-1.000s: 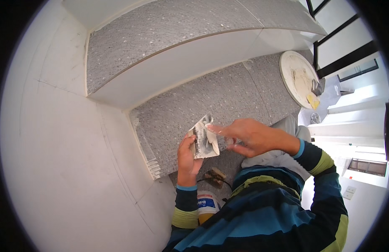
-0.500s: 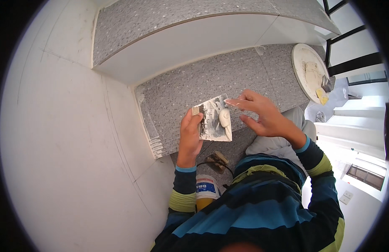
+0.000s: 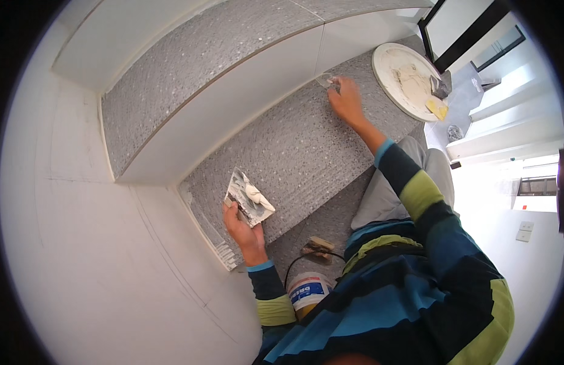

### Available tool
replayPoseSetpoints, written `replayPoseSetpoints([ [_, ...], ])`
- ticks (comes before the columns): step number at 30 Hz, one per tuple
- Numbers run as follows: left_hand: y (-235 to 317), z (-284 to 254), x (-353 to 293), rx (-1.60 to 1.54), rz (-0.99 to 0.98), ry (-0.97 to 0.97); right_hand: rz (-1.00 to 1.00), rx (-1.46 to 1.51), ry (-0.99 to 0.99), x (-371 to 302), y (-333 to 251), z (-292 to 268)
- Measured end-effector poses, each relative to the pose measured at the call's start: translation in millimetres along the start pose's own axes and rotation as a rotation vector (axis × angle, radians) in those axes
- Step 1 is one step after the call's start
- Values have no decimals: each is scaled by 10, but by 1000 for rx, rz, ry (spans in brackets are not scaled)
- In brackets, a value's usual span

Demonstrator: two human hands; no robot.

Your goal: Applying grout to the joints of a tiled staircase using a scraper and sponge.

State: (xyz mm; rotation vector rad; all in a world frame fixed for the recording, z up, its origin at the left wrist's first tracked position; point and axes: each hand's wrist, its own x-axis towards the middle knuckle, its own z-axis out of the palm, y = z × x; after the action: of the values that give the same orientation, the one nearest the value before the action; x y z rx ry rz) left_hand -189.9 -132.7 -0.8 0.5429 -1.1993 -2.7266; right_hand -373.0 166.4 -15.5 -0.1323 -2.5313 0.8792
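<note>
My left hand (image 3: 240, 232) grips a flat, square plate (image 3: 238, 188) by one edge, over the near left part of the speckled grey step. The plate is smeared with white and dark residue and carries a thick lump of pale paste (image 3: 255, 194). My right hand (image 3: 347, 102) reaches out to the back of the same step, close to the white riser. Its fingers are bent together, whitened at the tips, beside a pale patch (image 3: 323, 79) at the joint. Whether anything small is between them is hidden.
A round white lid (image 3: 385, 72) with dried paste, a grey lump (image 3: 439, 87) and a yellow piece (image 3: 437, 109) lies at the step's right end. Below stand a white bucket (image 3: 309, 291) and a stained block (image 3: 318, 248). A white wall (image 3: 123, 255) borders the left.
My right hand has left the plate and stretched away to the back of the step, its fingers closing. My left hand with the plate has shifted left and lower, and the plate is turned.
</note>
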Motion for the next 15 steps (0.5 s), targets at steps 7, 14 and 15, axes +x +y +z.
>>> replayPoseSetpoints([
  [7, -43, -40, 13, -11, -8, 16, 295, -206, -40, 201, -134, 236],
  [14, -50, -59, 35, -34, 15, 44, 178, -285, 6, -14, -453, 669],
  [15, -32, -98, 33, -35, 18, 50, 148, -201, -82, -94, -574, 684],
])
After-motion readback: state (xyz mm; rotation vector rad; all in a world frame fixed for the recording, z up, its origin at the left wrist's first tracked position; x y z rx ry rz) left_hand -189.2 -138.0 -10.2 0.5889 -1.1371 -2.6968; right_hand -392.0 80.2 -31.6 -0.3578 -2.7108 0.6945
